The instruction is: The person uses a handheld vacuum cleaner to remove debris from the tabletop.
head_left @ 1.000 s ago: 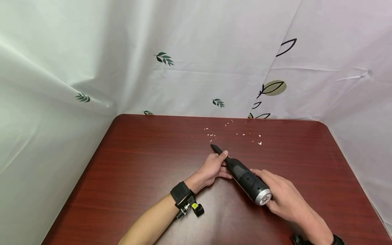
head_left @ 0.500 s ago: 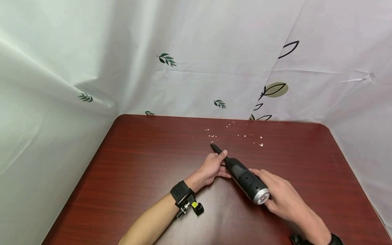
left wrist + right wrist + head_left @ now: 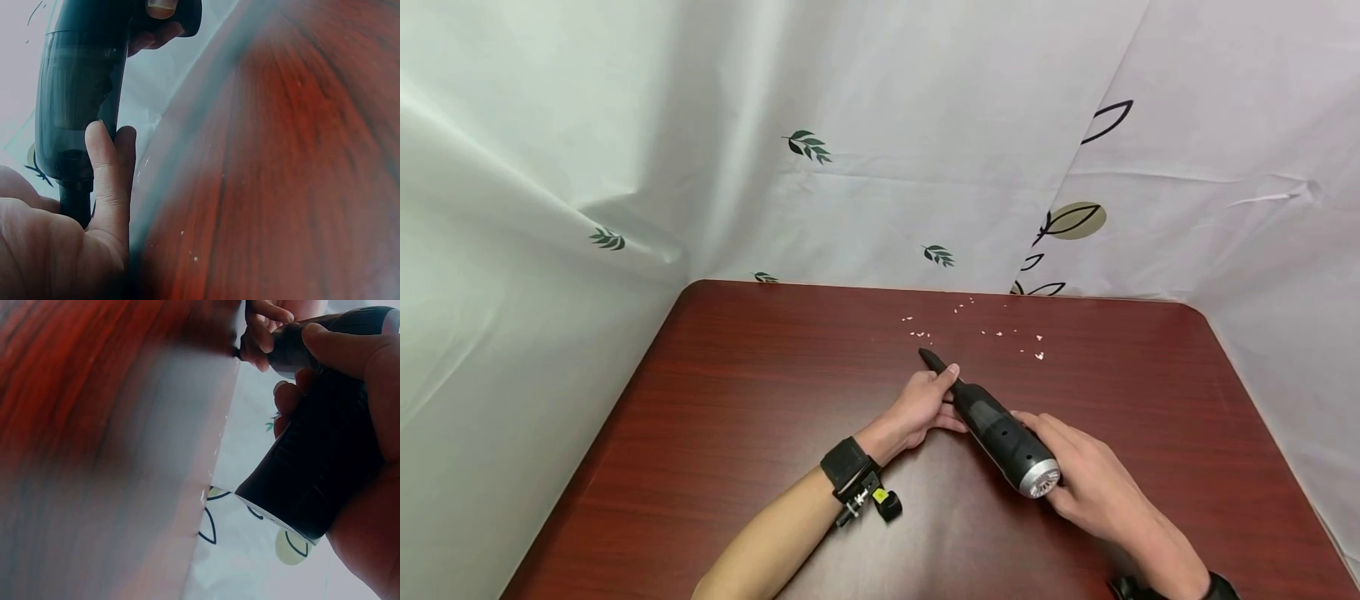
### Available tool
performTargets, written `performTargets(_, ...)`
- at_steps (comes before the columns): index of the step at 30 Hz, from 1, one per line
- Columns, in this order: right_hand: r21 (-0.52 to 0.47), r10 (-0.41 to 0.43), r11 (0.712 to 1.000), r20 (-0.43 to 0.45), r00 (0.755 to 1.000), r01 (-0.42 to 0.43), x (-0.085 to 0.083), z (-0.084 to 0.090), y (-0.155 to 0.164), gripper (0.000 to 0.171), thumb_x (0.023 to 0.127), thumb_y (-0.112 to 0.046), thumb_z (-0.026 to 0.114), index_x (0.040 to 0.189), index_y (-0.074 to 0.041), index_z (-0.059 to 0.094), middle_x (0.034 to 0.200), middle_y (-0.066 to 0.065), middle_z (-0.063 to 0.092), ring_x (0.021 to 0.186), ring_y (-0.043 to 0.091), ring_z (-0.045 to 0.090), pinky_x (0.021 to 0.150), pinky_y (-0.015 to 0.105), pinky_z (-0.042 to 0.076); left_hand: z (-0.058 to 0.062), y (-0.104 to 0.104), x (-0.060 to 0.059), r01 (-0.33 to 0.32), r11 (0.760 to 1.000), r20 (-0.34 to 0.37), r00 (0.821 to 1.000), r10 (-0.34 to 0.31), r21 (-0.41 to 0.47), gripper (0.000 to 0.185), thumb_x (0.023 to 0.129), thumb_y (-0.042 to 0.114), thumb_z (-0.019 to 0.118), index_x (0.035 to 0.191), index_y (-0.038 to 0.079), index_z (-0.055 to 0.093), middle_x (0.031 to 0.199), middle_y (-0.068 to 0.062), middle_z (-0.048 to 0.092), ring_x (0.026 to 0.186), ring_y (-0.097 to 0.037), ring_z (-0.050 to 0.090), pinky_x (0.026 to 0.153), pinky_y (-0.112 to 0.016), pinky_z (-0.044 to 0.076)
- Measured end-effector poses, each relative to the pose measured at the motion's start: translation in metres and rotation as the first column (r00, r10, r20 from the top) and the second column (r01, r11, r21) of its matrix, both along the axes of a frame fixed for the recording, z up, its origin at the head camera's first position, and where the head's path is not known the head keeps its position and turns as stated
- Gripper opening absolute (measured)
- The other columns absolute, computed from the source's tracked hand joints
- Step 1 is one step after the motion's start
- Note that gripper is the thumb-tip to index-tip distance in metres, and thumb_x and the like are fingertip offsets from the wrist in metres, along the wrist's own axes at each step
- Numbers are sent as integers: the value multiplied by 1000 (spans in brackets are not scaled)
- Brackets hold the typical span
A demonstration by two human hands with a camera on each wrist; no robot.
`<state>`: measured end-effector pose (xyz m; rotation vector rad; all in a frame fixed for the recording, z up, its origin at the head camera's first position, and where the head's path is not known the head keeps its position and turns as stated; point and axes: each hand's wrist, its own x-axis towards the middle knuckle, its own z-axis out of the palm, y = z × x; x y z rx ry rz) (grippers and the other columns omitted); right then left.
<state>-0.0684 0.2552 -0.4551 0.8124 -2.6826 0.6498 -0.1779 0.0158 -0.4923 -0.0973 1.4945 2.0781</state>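
Observation:
A black handheld vacuum cleaner (image 3: 1003, 435) with a silver end cap slants over the table, its narrow nozzle (image 3: 931, 358) pointing away to the far left. My left hand (image 3: 916, 408) holds the nozzle near its base, thumb on top. In the left wrist view, the see-through dust cup (image 3: 75, 100) rises above that hand, with two fingers against its side. My right hand (image 3: 1093, 479) grips the thick black handle (image 3: 319, 456), best seen in the right wrist view. Small white bits (image 3: 919, 334) lie just beyond the nozzle tip.
The reddish-brown wooden table (image 3: 715, 400) has more white scraps (image 3: 1039, 356) scattered toward its far edge. A pale curtain (image 3: 880, 167) with leaf prints hangs behind and along both sides. Each wrist carries a black strap, the left one (image 3: 844, 467) with a camera mount.
The nozzle tip has shifted slightly forward and right, with the left hand following. White bits close to the tip earlier no longer show there. The right hand keeps its grip.

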Motion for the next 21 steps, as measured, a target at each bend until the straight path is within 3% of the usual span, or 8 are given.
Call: performTargets(21,4,-8,1000,8,1000,8,-9,0,3,85,68,2,84,147,-15,58,114,-13,66,90,4,63,71,35,58,2,7,-11,-11,1000,15,1000,11,-27,41,114,36,52,116,-5,60,92,-21,75,68,-25,77,60,-38,67)
